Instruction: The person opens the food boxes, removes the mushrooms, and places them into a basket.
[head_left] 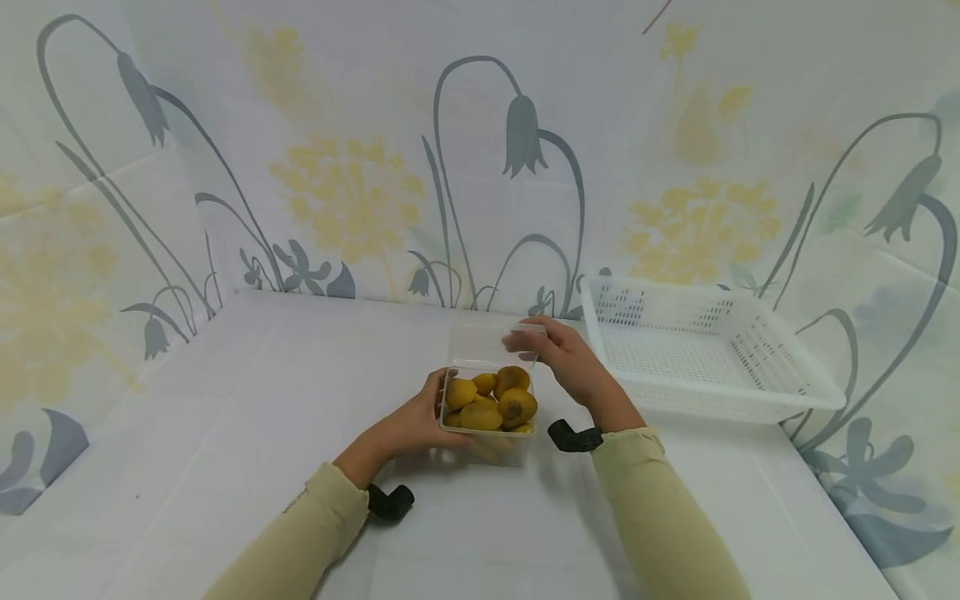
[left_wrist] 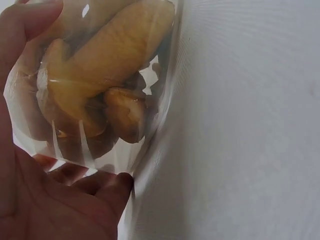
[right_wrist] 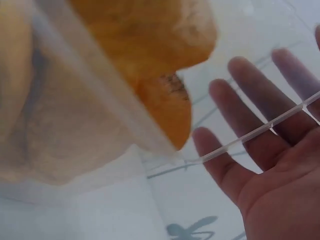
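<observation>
A clear plastic box (head_left: 504, 451) filled with rounded yellow-brown pieces (head_left: 481, 415) stands on the white table, its hinged lid (head_left: 480, 340) raised at the far side. My left hand (head_left: 422, 423) grips the box from the left, the thumb along the near wall. In the left wrist view the left hand (left_wrist: 65, 200) has its fingers bent round the box. My right hand (head_left: 558, 354) is at the right edge of the raised lid. In the right wrist view the fingers of the right hand (right_wrist: 280, 165) are spread and fairly straight, the lid's thin edge crossing in front of them.
A white perforated plastic basket (head_left: 705, 400) sits on the table to the right, beyond my right forearm. Behind the table hangs a white cloth (head_left: 480, 208) with grey and yellow flower prints. Both wrists carry black straps with small black mounts (head_left: 576, 437).
</observation>
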